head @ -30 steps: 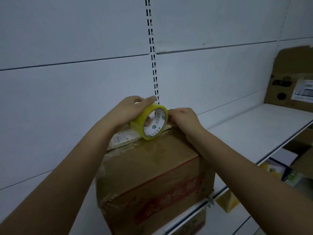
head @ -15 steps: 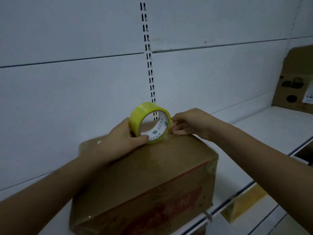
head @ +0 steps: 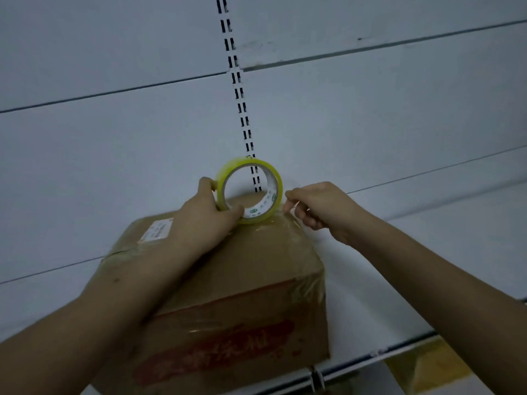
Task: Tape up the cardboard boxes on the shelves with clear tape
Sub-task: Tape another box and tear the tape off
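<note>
- cardboard box point(head: 242, 280) is sitting on the white shelf point(head: 445, 252), back edge near the back panel point(head: 114, 166), front face about level with the shelf's front lip point(head: 399, 350)
- open shelf surface is running off to the box's right; space left of the box is hidden by the left forearm
- box is sitting skewed to the shelf edge, long axis running left-right, near right corner pointing toward the camera
- brown, glossy film wrinkling over the top and right corner; red print on the front face, too blurred to read; white label point(head: 156, 230) at the top's back left
- tape roll point(head: 248, 190) is standing on edge at the top's back edge, core hole facing the camera, yellow-tinted clear tape on a white core
- left hand point(head: 209, 220) is gripping the roll, thumb hooked inside the core, fingers round the outer left side
- right hand point(head: 322, 208) is just right of the roll, fingertips pinched together at the box's back right corner; can't tell whether tape is between them
- slotted upright point(head: 242, 109) is running up the panel behind the roll
</note>
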